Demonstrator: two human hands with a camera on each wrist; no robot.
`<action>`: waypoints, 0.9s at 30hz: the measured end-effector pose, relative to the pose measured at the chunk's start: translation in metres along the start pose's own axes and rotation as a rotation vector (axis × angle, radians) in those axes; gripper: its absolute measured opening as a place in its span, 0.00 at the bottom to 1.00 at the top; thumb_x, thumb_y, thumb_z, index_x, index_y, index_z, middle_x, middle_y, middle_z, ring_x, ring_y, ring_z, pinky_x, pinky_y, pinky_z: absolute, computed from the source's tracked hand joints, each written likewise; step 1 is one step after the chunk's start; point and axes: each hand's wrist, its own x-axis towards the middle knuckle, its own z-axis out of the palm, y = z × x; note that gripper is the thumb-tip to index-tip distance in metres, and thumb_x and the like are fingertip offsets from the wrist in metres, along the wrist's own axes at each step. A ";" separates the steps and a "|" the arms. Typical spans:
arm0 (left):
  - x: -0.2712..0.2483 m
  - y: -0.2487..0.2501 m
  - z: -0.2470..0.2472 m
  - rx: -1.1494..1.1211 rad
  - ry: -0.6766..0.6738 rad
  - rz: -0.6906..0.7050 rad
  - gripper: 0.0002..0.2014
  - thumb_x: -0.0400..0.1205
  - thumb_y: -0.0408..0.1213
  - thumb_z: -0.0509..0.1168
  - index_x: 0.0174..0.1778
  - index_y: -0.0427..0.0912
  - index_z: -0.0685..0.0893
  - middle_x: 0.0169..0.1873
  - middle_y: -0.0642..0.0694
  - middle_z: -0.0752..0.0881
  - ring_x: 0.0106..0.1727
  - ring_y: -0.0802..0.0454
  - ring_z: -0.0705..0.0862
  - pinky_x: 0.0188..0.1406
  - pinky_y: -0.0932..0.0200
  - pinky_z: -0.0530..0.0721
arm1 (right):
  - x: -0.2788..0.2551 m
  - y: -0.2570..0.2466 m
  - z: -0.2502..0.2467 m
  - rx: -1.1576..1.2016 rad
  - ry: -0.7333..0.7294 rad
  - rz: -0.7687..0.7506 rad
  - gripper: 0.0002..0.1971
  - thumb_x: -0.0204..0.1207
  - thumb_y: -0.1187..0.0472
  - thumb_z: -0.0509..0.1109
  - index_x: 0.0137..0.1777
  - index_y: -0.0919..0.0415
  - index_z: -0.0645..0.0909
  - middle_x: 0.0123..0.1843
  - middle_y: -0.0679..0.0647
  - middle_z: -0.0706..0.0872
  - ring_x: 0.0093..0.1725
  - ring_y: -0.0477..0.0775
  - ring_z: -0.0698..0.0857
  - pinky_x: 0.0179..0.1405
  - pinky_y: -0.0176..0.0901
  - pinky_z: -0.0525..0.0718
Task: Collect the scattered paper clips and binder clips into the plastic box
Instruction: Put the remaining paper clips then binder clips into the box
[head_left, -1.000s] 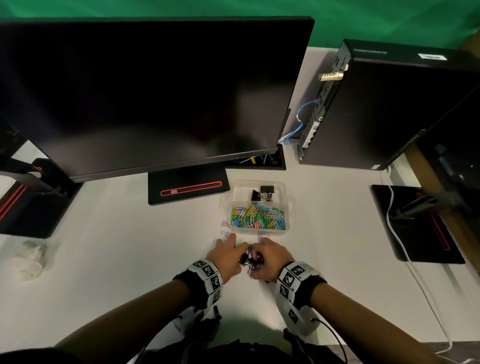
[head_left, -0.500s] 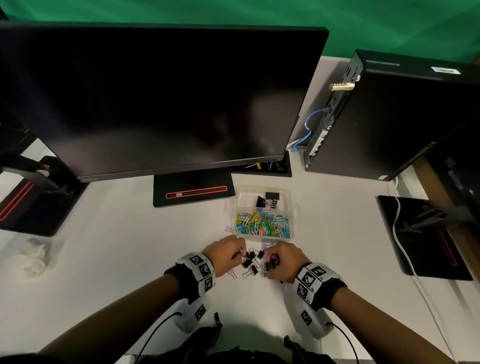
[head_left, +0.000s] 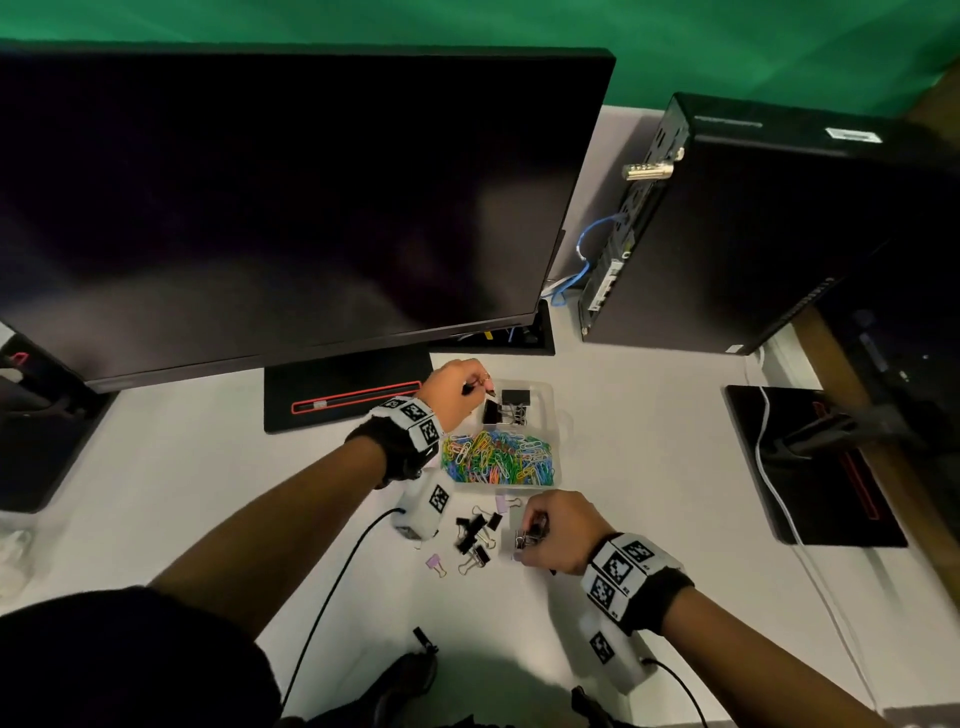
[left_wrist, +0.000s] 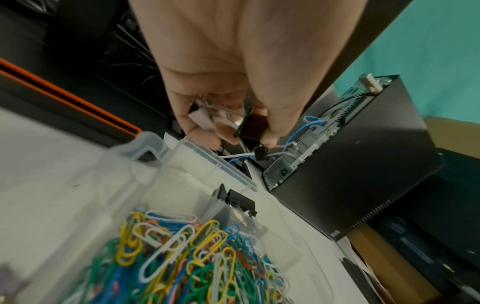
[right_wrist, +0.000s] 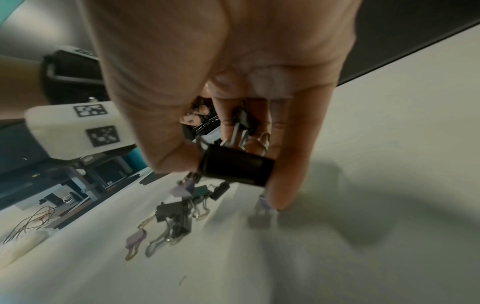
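The clear plastic box (head_left: 557, 431) sits on the white desk with coloured paper clips (head_left: 497, 458) in its near half and black binder clips (head_left: 511, 407) in its far half. My left hand (head_left: 457, 387) hovers over the far half, pinching a few small binder clips (left_wrist: 249, 127), black and pink. My right hand (head_left: 553, 530) stays near the desk in front of the box, gripping a black binder clip (right_wrist: 236, 164) and more clips behind it. Several loose black and lilac binder clips (head_left: 474, 535) lie on the desk between my arms.
A large monitor (head_left: 270, 208) and its stand base (head_left: 348, 395) are behind the box. A black computer case (head_left: 753, 228) stands at the right. A second stand base (head_left: 810, 467) and a white cable (head_left: 769, 467) lie further right.
My left hand has lifted from the clip pile and moved forward over the box's far half with clips. My right hand stays by the pile, still gripping clips.
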 end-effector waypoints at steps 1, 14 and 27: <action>0.006 0.000 0.004 0.006 0.002 -0.020 0.08 0.81 0.29 0.60 0.50 0.36 0.84 0.51 0.37 0.86 0.43 0.50 0.80 0.48 0.54 0.82 | 0.000 0.001 -0.001 0.008 -0.001 0.002 0.09 0.59 0.53 0.79 0.33 0.48 0.79 0.38 0.48 0.84 0.39 0.48 0.82 0.35 0.34 0.78; 0.007 -0.005 0.002 -0.061 0.022 -0.117 0.17 0.86 0.36 0.54 0.71 0.41 0.73 0.67 0.38 0.76 0.66 0.43 0.78 0.62 0.59 0.73 | 0.003 0.011 -0.011 0.023 -0.013 0.000 0.11 0.61 0.58 0.79 0.42 0.60 0.85 0.39 0.50 0.85 0.39 0.48 0.82 0.34 0.32 0.78; -0.079 -0.058 0.001 0.099 -0.076 -0.363 0.17 0.80 0.27 0.58 0.65 0.37 0.74 0.63 0.37 0.76 0.62 0.44 0.78 0.60 0.60 0.73 | 0.017 -0.033 -0.086 0.040 0.130 -0.094 0.11 0.64 0.54 0.79 0.42 0.58 0.85 0.43 0.51 0.86 0.44 0.49 0.83 0.46 0.38 0.81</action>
